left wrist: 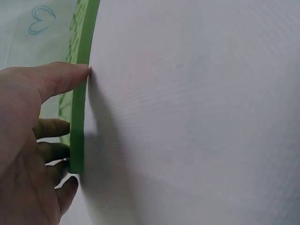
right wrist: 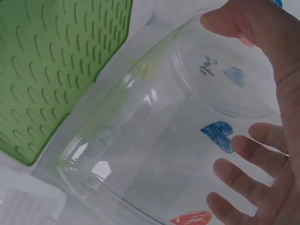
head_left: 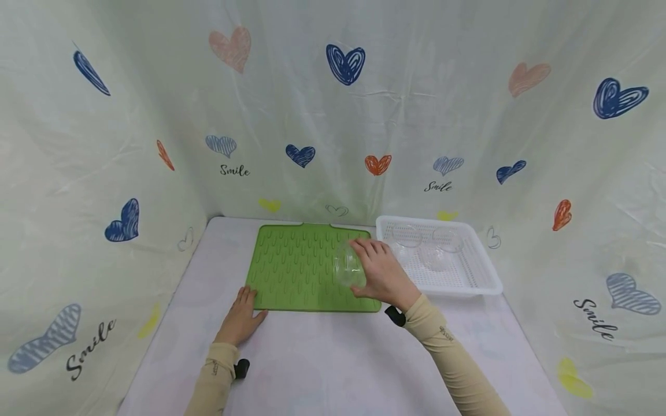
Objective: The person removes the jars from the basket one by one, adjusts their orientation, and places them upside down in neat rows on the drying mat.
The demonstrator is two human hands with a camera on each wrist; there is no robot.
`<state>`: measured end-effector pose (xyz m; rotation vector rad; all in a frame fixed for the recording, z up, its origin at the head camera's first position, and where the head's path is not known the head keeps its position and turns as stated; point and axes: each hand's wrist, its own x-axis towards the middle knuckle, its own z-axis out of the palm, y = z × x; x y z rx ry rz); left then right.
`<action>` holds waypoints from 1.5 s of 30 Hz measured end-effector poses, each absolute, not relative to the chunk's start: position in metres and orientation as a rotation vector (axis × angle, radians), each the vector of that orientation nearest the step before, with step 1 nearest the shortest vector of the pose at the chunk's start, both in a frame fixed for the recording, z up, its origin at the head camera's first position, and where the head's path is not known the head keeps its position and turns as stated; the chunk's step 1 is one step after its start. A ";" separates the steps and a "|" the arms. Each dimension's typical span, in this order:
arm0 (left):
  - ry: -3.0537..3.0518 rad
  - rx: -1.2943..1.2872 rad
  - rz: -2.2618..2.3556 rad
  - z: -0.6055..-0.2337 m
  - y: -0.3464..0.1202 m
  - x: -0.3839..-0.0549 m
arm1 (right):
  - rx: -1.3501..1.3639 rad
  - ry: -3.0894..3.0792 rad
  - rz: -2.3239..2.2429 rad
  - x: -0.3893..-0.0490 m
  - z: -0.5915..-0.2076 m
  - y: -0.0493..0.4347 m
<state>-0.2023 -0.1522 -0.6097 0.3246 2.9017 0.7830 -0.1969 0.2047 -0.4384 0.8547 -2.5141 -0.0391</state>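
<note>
Nearest the viewer, two beige sleeves point(head_left: 447, 341) reach in over the white-covered desk point(head_left: 322, 370), each with a small black device point(head_left: 241, 368) at the wrist. The left hand point(head_left: 240, 320) lies at the near left corner of the green mat point(head_left: 291, 268): its fingers are extended along the left edge and its thumb point(left wrist: 65, 77) touches the near edge. It appears to be steadying the mat.

The right hand point(head_left: 387, 277) is over the mat's right-hand part. Its fingers point(right wrist: 253, 161) are set wide and curved around a clear vessel point(head_left: 347, 264) – thumb on one side, the other fingers opposite. The vessel is tilted well off upright. Whether it touches the mat cannot be determined, nor can it be told which end is the mouth.

Beyond the right hand, a white perforated basket point(head_left: 447, 290) stands just beside the mat's right edge. It contains at least three similar clear vessels point(head_left: 434, 257); their exact number cannot be confirmed. Behind the desk hangs a pale curtain point(head_left: 291, 86) printed with hearts and the word "Smile".

Assessment: the step in hand is judged to be the handling of one vessel above the mat. The next move calls for a firm, even grip and controlled turning of the wrist – the smooth wall could slip – with the mat kept from sliding.
</note>
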 end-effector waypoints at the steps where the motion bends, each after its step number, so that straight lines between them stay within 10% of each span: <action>1: 2.903 0.328 0.787 -0.609 -0.153 -0.203 | 0.862 -2.512 -0.045 -0.197 -0.439 0.204; 23: 2.803 0.350 0.685 -0.541 -0.147 -0.224 | 0.907 -2.556 -0.133 -0.199 -0.442 0.191; 45: 2.931 1.205 0.812 -0.463 -0.051 -0.234 | 0.890 -2.547 -0.200 -0.198 -0.448 0.188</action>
